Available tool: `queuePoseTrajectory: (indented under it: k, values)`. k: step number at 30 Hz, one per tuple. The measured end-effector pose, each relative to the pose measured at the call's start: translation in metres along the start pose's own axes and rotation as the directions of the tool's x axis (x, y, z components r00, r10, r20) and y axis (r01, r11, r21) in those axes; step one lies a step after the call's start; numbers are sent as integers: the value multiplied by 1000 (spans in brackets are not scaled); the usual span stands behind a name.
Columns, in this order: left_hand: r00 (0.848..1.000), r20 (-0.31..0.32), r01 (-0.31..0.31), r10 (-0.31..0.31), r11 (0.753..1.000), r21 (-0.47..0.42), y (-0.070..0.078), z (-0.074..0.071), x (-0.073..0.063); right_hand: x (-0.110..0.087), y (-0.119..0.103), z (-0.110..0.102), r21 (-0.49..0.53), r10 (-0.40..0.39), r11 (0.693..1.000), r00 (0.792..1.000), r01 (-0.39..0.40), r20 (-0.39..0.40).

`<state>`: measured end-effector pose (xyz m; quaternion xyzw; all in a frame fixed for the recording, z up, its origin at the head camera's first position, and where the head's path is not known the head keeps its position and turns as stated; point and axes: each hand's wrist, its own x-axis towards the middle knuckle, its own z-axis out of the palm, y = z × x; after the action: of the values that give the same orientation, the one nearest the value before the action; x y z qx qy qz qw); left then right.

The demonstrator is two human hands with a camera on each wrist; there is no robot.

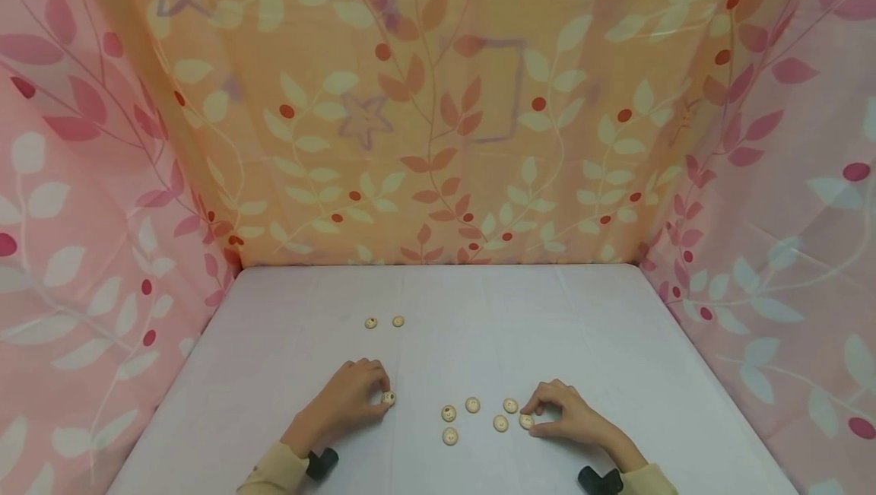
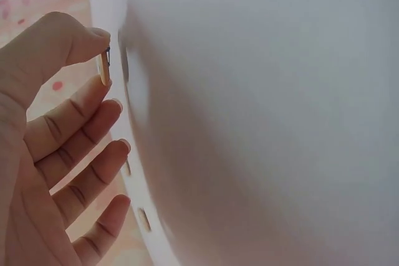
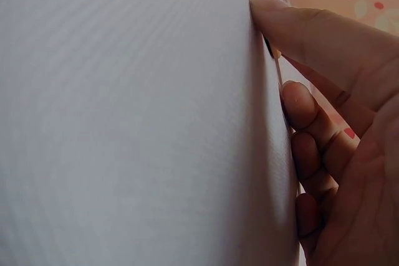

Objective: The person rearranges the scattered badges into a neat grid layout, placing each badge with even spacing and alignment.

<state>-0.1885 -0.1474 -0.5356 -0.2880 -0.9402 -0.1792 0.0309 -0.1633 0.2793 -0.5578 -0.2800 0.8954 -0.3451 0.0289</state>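
My left hand (image 1: 352, 396) pinches a small round wooden disc (image 1: 388, 398) by its edges between thumb and forefinger. Seen edge-on in the left wrist view, that disc (image 2: 104, 68) is held just off the white tabletop, the other fingers spread loosely below. At the right, my right hand (image 1: 568, 414) has thumb and forefinger around the edge of another pale disc (image 1: 526, 421) lying low at the table. The right wrist view shows this disc (image 3: 276, 48) mostly hidden behind the thumb. Two discs, one marked with a face (image 1: 510, 405) and one plain-looking (image 1: 501, 423), lie beside those fingertips.
Three more discs lie mid-table between my hands: an upper one (image 1: 473, 404), a dark-marked one (image 1: 448, 413) and a lower one (image 1: 449, 436). Farther back sit a left disc (image 1: 371, 322) and a right disc (image 1: 398, 321). Patterned curtains (image 1: 438, 176) enclose the white table (image 1: 547, 328).
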Motion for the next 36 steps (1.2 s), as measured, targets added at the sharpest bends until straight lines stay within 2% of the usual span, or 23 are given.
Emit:
queuePoseTrajectory:
  k: [4,12,25,33,36]
  values:
    - [1000,-12,26,-27,1000,-7,-7,-2,2,0,-6,-2,5,-2,1000,1000,2,-6]
    - [998,-55,25,-25,1000,1,-26,-7,6,0,2,1,3,-9,1000,1000,9,-6]
    - [994,-90,67,-65,998,18,-58,-17,11,-1,-5,1,3,-1,1000,999,1,-37]
    - [986,-81,147,-147,989,-10,-72,-21,15,-1,-4,1,-10,-11,1000,1000,10,-24]
    - [983,-93,157,-158,987,-13,-78,-21,16,-1,0,0,1,-11,1000,1000,11,-15]
